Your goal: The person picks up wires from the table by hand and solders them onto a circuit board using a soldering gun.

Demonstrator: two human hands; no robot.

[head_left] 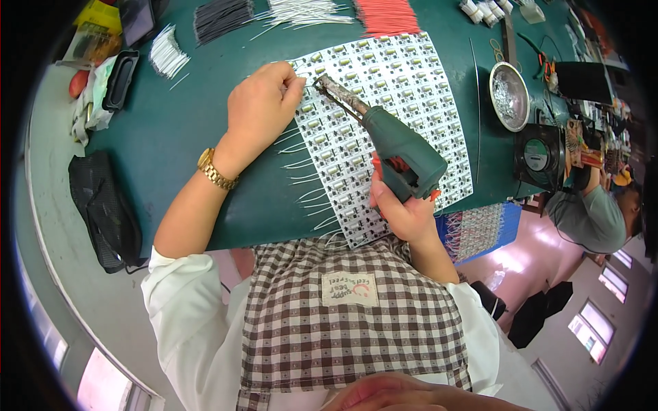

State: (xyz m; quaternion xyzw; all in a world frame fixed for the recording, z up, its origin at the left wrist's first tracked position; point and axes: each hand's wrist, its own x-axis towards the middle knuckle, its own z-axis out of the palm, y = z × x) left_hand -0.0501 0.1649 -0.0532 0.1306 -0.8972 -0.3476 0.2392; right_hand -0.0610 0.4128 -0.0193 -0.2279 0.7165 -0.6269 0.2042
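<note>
Right hand [404,209] grips the green soldering gun [397,147], tip at ten o'clock; left hand [264,103] pinches a white wire [296,83] onto the white board [384,130] — best held steady, I judge.

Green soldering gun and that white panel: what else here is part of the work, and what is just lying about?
In use: soldering gun in right hand; circuit panel; thin white wire under left hand.

Lying about: red wires, metal dish, black mesh pouch, small fan.

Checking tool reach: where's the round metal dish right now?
Head view, right side: the round metal dish sits on the green mat, just right of the circuit board panel and above the small black fan.
</note>
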